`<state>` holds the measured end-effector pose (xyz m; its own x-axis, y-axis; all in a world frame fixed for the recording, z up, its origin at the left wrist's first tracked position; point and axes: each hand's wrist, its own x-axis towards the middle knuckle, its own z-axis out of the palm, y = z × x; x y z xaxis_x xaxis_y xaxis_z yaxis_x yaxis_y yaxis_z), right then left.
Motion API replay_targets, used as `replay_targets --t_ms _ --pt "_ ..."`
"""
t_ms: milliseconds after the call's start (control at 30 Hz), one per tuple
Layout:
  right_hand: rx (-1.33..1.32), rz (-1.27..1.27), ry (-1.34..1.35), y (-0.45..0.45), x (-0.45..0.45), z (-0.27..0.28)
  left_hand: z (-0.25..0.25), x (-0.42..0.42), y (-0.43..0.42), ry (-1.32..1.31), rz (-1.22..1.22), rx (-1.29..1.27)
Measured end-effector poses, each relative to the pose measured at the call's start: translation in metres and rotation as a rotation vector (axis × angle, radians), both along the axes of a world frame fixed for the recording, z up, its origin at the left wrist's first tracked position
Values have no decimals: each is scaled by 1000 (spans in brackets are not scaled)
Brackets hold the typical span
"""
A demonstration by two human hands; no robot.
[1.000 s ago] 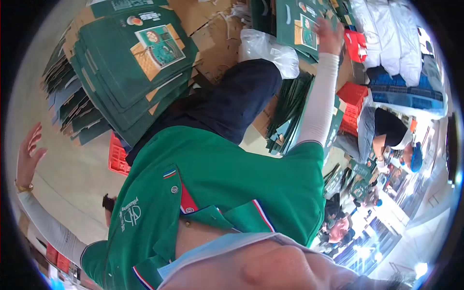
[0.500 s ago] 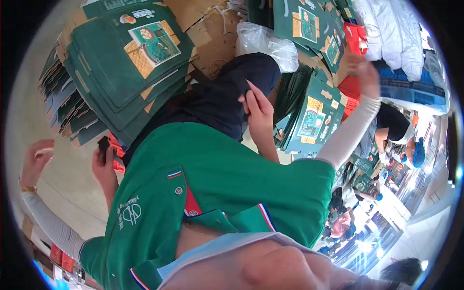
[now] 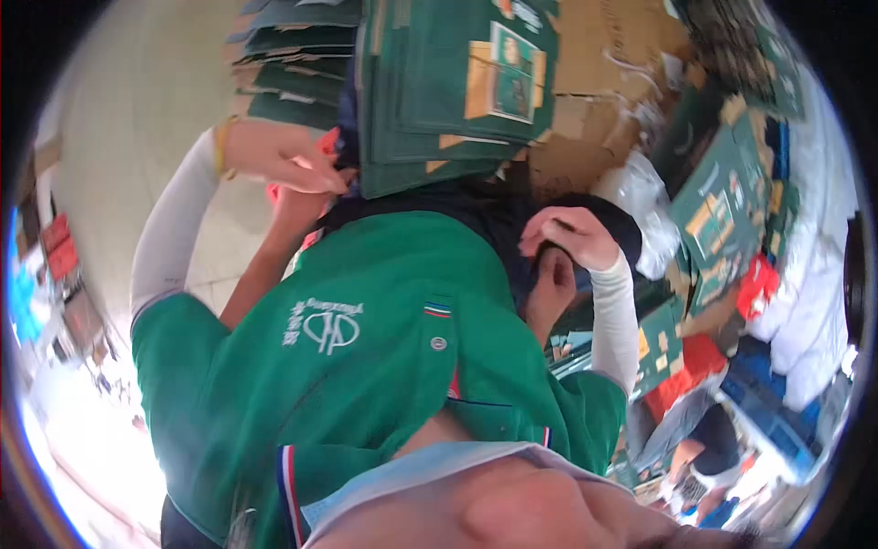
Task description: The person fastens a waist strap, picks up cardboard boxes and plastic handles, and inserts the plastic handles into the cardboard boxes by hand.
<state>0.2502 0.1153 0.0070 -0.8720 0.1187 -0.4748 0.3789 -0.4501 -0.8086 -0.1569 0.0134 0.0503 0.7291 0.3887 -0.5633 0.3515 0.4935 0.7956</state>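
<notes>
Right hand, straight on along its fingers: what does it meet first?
The right hand would probably meet the dark trousers first, just beyond it, though depth there is unclear.

On the green shirt (image 3: pixel 393 302), a curved Latin word is printed just above the round emblem (image 3: pixel 331 331); "Yi" is made out at its start, the rest being blurred. Chinese characters are set left of the emblem, unreadable. Up and right of it, white print on the green packaging (image 3: pixel 439 82) cannot be read.
</notes>
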Motion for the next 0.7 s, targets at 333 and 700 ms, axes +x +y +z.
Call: replay_targets --t_ms 333,700 --pt "-324 -990 195 18 18 1 -21 3 2 551 -31 165" --pt "-393 -884 314 35 -38 16 -48 -2 -26 345 213 133"
